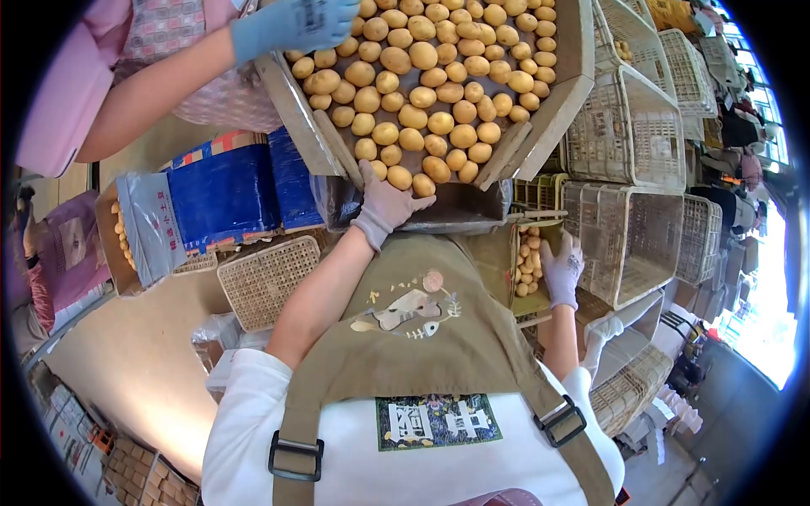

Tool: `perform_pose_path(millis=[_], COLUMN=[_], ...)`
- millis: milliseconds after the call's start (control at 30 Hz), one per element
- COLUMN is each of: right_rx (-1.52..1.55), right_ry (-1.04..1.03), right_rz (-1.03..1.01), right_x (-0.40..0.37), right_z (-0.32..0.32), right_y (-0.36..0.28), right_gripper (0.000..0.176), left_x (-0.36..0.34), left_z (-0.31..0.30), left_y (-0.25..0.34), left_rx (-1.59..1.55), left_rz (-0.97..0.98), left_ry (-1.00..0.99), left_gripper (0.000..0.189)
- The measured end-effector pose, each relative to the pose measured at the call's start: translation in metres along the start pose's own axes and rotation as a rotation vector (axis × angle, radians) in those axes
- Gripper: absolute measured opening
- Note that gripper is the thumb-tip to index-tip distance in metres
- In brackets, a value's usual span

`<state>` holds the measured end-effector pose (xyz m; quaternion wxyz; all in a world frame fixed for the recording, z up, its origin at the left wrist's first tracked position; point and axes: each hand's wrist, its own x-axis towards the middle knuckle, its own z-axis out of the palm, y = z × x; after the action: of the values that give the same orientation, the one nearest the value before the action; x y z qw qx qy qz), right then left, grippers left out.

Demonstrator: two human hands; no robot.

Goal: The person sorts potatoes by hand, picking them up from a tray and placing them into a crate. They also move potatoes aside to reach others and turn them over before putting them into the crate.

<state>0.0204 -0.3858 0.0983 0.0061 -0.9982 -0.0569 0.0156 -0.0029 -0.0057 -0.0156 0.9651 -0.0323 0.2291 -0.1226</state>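
Note:
Many potatoes (413, 116) lie on a wood-sided sorting tray (314, 139) in front of me. My left hand (388, 205), in a pale glove, rests at the tray's near edge with thumb and fingers apart, right beside the lowest potatoes. A plastic-lined box (460, 205) sits beneath that edge. Over to the right, my right hand (563, 268), also gloved, is beside a crate holding smaller potatoes (529, 260). Its fingers are partly raised and apart, and nothing shows in them.
A co-worker's blue-gloved hand (304, 27) is over the tray's left corner. Stacked plastic crates (624, 236) line the right side. At left are a blue-covered box (224, 194), an upturned woven crate (268, 282) and another person's arm (38, 291).

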Motion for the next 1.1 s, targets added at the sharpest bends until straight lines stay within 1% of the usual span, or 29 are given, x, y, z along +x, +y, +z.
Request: perform_pose_path(millis=[33, 67, 100, 133, 167, 200, 233, 267, 333, 367, 433, 467, 500, 533, 567, 600, 633, 700, 767, 800, 833, 900, 933, 1033, 1100], right_rx=[0.136, 0.308, 0.445, 0.462, 0.451, 0.476, 0.429, 0.382, 0.280, 0.228, 0.148, 0.207, 0.272, 0.393, 0.515, 0.627, 0.649, 1.232, 1.680, 1.766, 1.849, 1.975, 1.982, 1.985, 1.839], right_ry=[0.162, 0.235, 0.262, 0.293, 0.342, 0.313, 0.286, 0.342, 0.157, 0.076, -0.113, -0.148, -0.137, -0.071, -0.006, -0.032, -0.058, -0.210, -0.233, -0.296, -0.361, -0.437, -0.406, -0.323, -0.298], right_rz=[-0.094, -0.212, -0.281, -0.431, -0.497, -0.514, -0.481, -0.491, -0.319, -0.278, -0.153, -0.173, -0.183, -0.207, -0.231, -0.171, -0.171, -0.089, 0.044, 0.095, 0.096, 0.016, 0.009, 0.009, -0.012], right_x=[0.016, 0.036, 0.055, 0.077, 0.098, 0.127, 0.154, 0.189, 0.240, 0.248, 0.247, 0.250, 0.246, 0.242, 0.238, 0.230, 0.222, 0.206, 0.190, 0.183, 0.172, 0.162, 0.155, 0.144, 0.144], right_z=[-0.006, -0.028, -0.038, -0.047, -0.041, -0.036, -0.028, -0.006, 0.024, 0.023, -0.004, 0.000, 0.001, 0.010, 0.019, 0.017, 0.013, 0.014, 0.007, 0.000, -0.011, -0.014, -0.018, -0.027, -0.024], right_y=[-0.021, -0.063, -0.100, -0.130, -0.152, -0.173, -0.190, -0.199, -0.217, -0.228, -0.250, -0.246, -0.240, -0.232, -0.224, -0.220, -0.217, -0.208, -0.203, -0.197, -0.193, -0.183, -0.182, -0.182, -0.178], right_gripper=[0.042, 0.035, 0.033, 0.032, 0.032, 0.033, 0.036, 0.040, 0.052, 0.055, 0.054, 0.054, 0.057, 0.057, 0.058, 0.061, 0.053, 0.042, 0.040, 0.051, 0.063, 0.069, 0.070, 0.062, 0.059], left_x=[0.001, -0.002, -0.003, -0.004, -0.004, -0.004, -0.003, -0.003, -0.005, -0.005, -0.004, -0.003, -0.002, 0.000, 0.003, 0.009, 0.008, 0.002, 0.002, 0.002, 0.002, 0.002, 0.001, 0.001, -0.001], left_z=[-0.002, -0.005, -0.003, -0.002, -0.001, -0.002, -0.004, -0.005, -0.002, -0.001, -0.009, -0.013, -0.016, -0.012, -0.015, -0.029, -0.026, -0.020, -0.015, -0.014, -0.013, -0.014, -0.017, -0.020, -0.018], left_y=[0.000, -0.002, -0.002, -0.002, -0.002, -0.003, -0.003, -0.003, -0.005, -0.006, -0.005, -0.004, -0.005, -0.006, -0.007, -0.008, -0.009, -0.006, -0.005, -0.004, -0.003, -0.003, -0.002, -0.002, -0.001], left_rx=[0.009, 0.021, 0.034, 0.045, 0.056, 0.067, 0.077, 0.085, 0.091, 0.090, 0.068, 0.053, 0.033, -0.026, 0.001, 0.028, 0.057, 0.004, 0.006, 0.000, 0.000, 0.003, 0.048, 0.088, 0.081], left_rz=[0.003, -0.002, -0.002, 0.001, 0.005, 0.004, 0.006, 0.011, 0.038, 0.055, 0.049, 0.045, 0.039, 0.030, 0.044, 0.058, 0.069, 0.038, 0.018, 0.004, 0.007, 0.013, 0.012, 0.042, 0.027], left_ry=[-0.016, -0.024, -0.022, -0.022, -0.022, -0.012, -0.002, 0.007, 0.071, 0.103, 0.044, 0.031, 0.017, 0.186, 0.127, 0.069, 0.015, 0.047, 0.078, 0.100, 0.107, 0.121, 0.011, -0.111, -0.032], left_gripper=[0.101, 0.101, 0.101, 0.101, 0.101, 0.101, 0.101, 0.101, 0.100, 0.100, 0.096, 0.095, 0.094, 0.091, 0.092, 0.092, 0.092, 0.095, 0.097, 0.098, 0.099, 0.100, 0.100, 0.098, 0.097])
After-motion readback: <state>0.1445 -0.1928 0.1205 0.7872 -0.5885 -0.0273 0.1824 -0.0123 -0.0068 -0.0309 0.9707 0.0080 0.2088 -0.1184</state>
